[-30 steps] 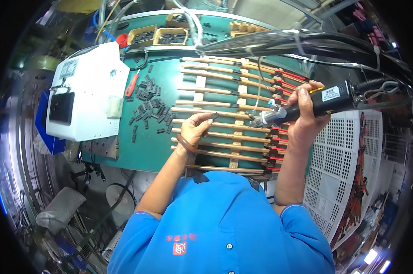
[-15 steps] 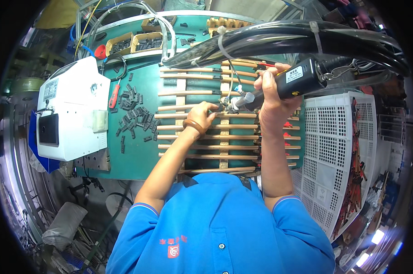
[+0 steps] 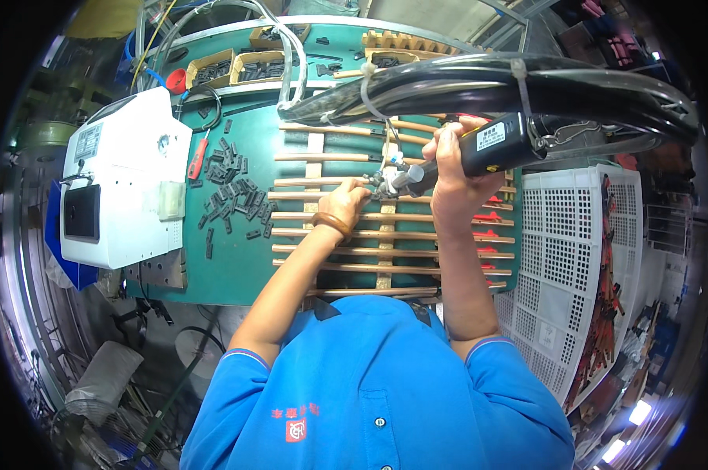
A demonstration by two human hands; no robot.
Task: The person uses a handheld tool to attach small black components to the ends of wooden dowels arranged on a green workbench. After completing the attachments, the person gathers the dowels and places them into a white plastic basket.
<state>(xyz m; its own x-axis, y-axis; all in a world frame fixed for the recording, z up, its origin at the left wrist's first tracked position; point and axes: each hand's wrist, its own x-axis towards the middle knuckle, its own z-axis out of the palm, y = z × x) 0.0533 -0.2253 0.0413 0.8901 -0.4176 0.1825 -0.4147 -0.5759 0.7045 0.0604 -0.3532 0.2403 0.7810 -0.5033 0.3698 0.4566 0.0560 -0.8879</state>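
Observation:
My right hand [image 3: 467, 188] is wrapped around a black handheld power screwdriver [image 3: 479, 160], whose metal nose [image 3: 401, 180] points left and down at the rods. Beside that nose is my left hand [image 3: 340, 202], wearing a brown bangle [image 3: 334, 223]. Its fingers are pinched together at the tool's tip; what they grip there is hidden. Several copper-brown rods [image 3: 295, 233] lie crosswise in a row on pale slotted wooden strips [image 3: 313, 145]. Small black fittings [image 3: 372, 157] sit along some rods, and red pieces [image 3: 488, 233] show near their right ends.
A thick bundle of black hoses [image 3: 448, 88] arches over the rods to the tool. Loose black parts [image 3: 232, 192] and a red-handled screwdriver [image 3: 198, 159] lie left on the green table [image 3: 236, 274], near a white machine [image 3: 126, 172]. White crate [image 3: 557, 274] right; part boxes [image 3: 257, 70] at the back.
The power screwdriver and my right hand have shifted left and slightly nearer to me. My left hand has moved slightly left, staying beside the tool's tip. The view has tilted a little.

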